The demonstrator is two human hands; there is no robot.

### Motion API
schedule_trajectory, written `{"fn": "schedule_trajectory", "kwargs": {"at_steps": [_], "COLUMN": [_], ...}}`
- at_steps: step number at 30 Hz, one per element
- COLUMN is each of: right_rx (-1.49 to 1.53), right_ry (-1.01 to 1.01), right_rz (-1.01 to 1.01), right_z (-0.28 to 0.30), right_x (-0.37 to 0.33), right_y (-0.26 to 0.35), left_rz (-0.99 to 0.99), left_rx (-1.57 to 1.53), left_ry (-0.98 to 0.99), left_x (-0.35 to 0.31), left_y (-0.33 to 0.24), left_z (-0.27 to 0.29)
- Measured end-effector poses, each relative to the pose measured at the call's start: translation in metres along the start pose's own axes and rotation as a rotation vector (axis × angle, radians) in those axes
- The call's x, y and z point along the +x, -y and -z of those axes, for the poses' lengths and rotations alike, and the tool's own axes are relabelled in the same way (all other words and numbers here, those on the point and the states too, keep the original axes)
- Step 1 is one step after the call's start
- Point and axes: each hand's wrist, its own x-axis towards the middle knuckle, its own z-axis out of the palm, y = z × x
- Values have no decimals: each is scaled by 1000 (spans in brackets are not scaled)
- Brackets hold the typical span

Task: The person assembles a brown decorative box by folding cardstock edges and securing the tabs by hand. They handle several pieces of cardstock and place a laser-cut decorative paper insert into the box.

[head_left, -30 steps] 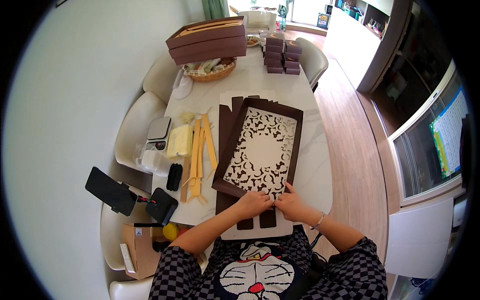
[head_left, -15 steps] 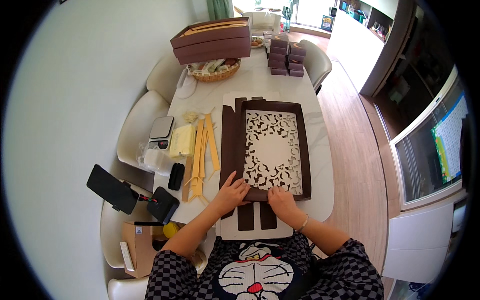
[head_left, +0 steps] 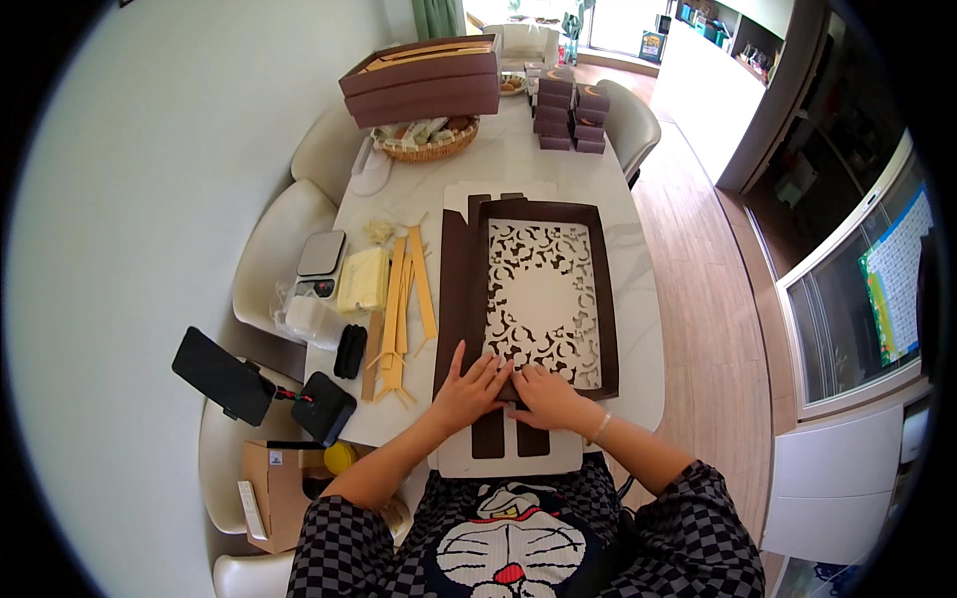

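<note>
A brown tray (head_left: 609,329) holds a cutout sheet (head_left: 543,299); left hand (head_left: 467,397) and right hand (head_left: 551,401) seem clamped, fingers on its near wall. A wicker basket (head_left: 429,153) holds packets (head_left: 426,131). Both occupy a marble table (head_left: 640,369) beside cream chairs (head_left: 279,261).

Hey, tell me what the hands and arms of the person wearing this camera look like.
Loose black-and-grey checkered sleeves end near the elbows. Both the left hand and right hand are gloveless; a thin, pale bracelet circles the right wrist.
</note>
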Motion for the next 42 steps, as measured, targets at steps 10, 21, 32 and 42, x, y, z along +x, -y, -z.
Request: {"fn": "schedule_trajectory", "kwargs": {"at_steps": [10, 21, 32, 42], "right_rx": [1146, 1037, 724, 1593], "right_ry": [609, 733, 660, 702], "right_rz": [-238, -231, -169, -575], "right_z": [-2, 15, 19, -23], "right_x": [96, 81, 80, 68], "right_y": [-43, -40, -46, -112], "left_rz": [264, 664, 881, 889], "left_rx": [-576, -946, -1076, -1083], "left_ry": [-192, -275, -331, -343], "left_x": [-9, -24, -13, -14], "left_y": [-6, -31, -42, -42], "left_z": [-6, -17, -21, -25]}}
